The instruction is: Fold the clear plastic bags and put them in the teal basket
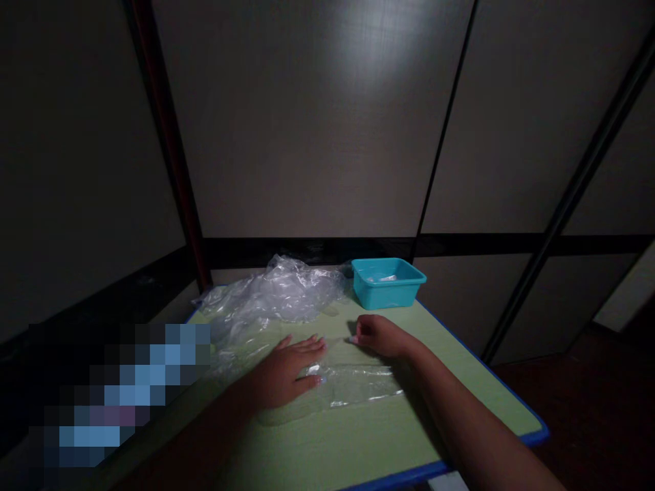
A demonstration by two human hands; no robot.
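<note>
A clear plastic bag point(366, 385) lies flattened across the table, its shiny folds catching the light. My left hand point(289, 368) rests flat on this plastic, fingers stretched out and spread. To its right, my right hand point(379, 334) is closed in a pinch just above the far edge of the plastic. A pale tip shows at its fingertips; whether that is a nail or a small held thing I cannot tell. Behind my left hand sits a crumpled heap of clear plastic bags point(291, 290).
A turquoise plastic basket point(389, 294) stands at the back right of the green table point(358, 450), with some clear or whitish items inside. Blue edging point(535, 434) runs round the table. Dark panelled doors point(317, 136) rise close behind it. A blurred-out patch covers the lower left.
</note>
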